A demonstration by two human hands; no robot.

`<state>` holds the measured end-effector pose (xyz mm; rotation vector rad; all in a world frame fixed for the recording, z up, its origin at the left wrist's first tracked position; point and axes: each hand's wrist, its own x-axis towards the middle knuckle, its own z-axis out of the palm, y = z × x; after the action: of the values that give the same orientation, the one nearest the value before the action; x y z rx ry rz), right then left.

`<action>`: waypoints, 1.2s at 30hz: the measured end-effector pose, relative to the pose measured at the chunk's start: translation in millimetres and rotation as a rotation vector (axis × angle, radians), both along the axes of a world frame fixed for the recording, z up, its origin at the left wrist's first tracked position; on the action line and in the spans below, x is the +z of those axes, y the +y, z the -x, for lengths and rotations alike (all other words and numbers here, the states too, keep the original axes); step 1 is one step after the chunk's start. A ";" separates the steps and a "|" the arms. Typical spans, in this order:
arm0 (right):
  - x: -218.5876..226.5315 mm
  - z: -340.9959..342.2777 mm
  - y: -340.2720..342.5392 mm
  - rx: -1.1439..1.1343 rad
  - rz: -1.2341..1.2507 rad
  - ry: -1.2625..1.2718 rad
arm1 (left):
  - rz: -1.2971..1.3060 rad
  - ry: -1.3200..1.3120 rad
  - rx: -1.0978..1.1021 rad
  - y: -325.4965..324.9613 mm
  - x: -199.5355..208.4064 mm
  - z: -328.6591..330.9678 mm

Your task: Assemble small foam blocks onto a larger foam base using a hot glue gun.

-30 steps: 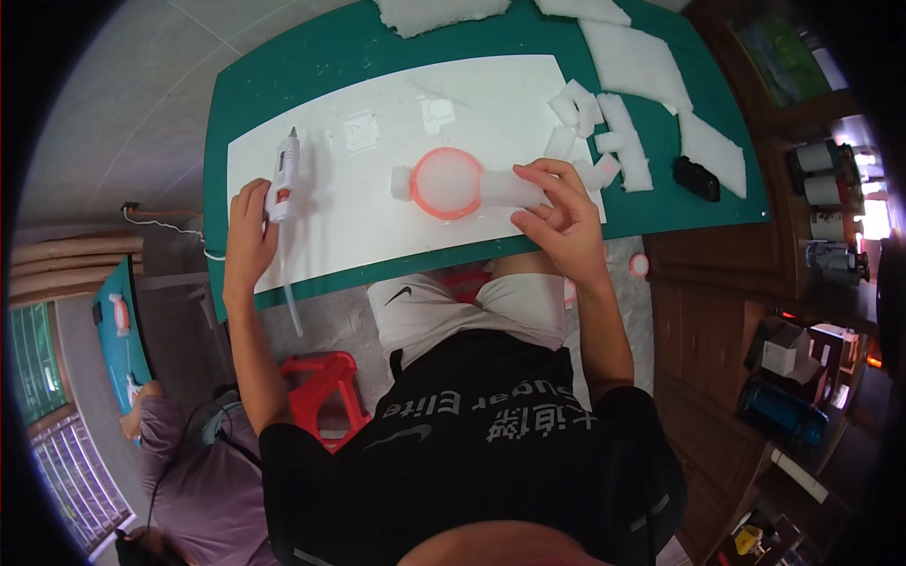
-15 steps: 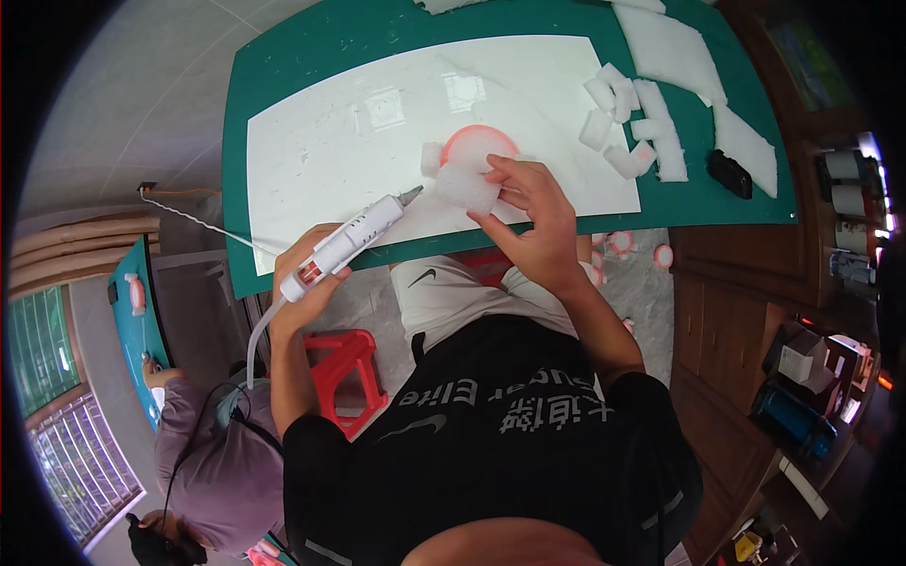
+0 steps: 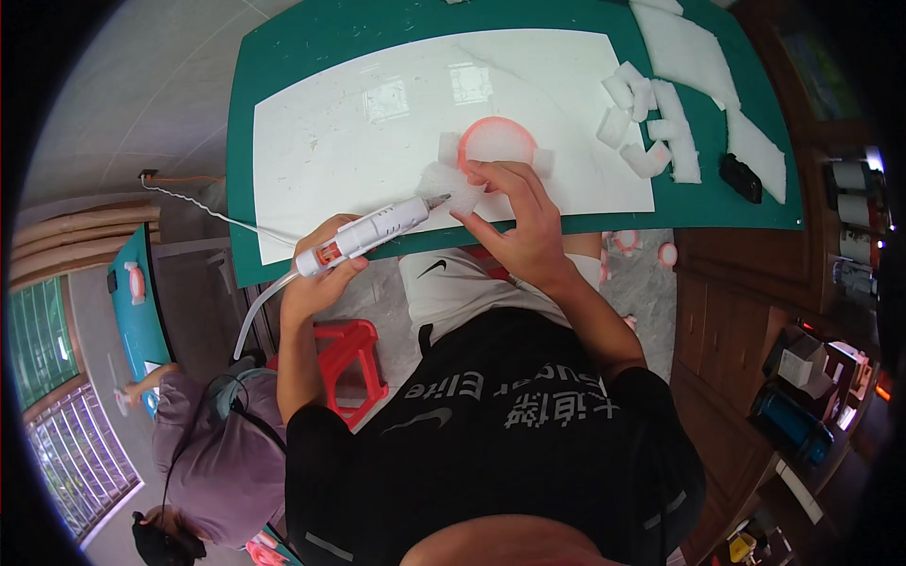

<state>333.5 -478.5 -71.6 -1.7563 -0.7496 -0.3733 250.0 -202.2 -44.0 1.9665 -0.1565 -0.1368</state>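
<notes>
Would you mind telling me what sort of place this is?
Probably a small craft workshop: a green cutting mat covers the table, white foam pieces lie on it, and another person works nearby.

A red stool (image 3: pixel 351 357) stands below the green mat (image 3: pixel 283 57), a small black object (image 3: pixel 741 177) lying at its right end.

1 glue gun (image 3: pixel 370 232), 1 ring (image 3: pixel 497 141)

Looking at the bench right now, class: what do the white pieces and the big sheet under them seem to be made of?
White pieces: probably soft foam or wadding, matte with ragged, fuzzy edges. Big sheet: likely glossy plastic or glass, since it mirrors lights. Neither is certain.
</notes>
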 end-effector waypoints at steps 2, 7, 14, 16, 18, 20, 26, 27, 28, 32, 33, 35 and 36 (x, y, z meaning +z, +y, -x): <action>-0.9 0.1 -0.3 -0.007 0.005 -0.013 | -0.004 -0.003 0.001 0.6 -2.6 -0.2; -2.6 -0.5 -0.2 -0.014 0.004 -0.035 | 0.003 -0.034 0.013 1.7 -3.9 0.4; -3.5 0.9 -3.3 -0.051 0.009 -0.076 | -0.019 -0.056 0.040 3.1 -0.4 0.5; -4.0 0.7 -5.4 -0.056 0.002 -0.074 | -0.039 -0.059 0.052 3.9 0.3 1.0; -4.5 1.2 -8.8 -0.063 -0.005 -0.072 | -0.138 -0.039 0.129 10.3 -1.6 3.0; -3.8 2.3 -12.7 -0.052 -0.009 0.019 | -0.172 -0.080 0.173 17.8 -8.5 3.1; -6.1 -0.3 -31.4 -0.072 -0.111 0.137 | -0.494 -0.120 0.362 19.1 -13.1 -19.6; -6.2 -0.3 -35.0 -0.076 -0.112 0.135 | -0.494 -0.181 0.335 32.0 -23.5 -23.4; -6.6 0.3 -38.7 -0.076 -0.140 0.194 | -0.494 -0.239 0.309 43.0 -32.2 -25.3; -6.9 0.6 -56.2 -0.092 -0.187 0.286 | -0.525 -0.201 0.281 52.1 -30.1 -34.0; -7.7 1.1 -59.7 -0.098 -0.188 0.286 | -0.529 -0.120 0.276 55.3 -28.2 -35.7; -7.7 2.0 -66.4 -0.061 -0.286 0.374 | -0.546 -0.088 0.240 51.8 -18.8 -38.3; -7.8 2.4 -69.8 -0.065 -0.288 0.374 | -0.565 -0.055 0.210 50.0 -14.2 -37.9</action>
<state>331.1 -548.4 -79.4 -1.5203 -0.3523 -0.1763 287.9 -152.2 -58.2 2.5357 0.0641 0.0151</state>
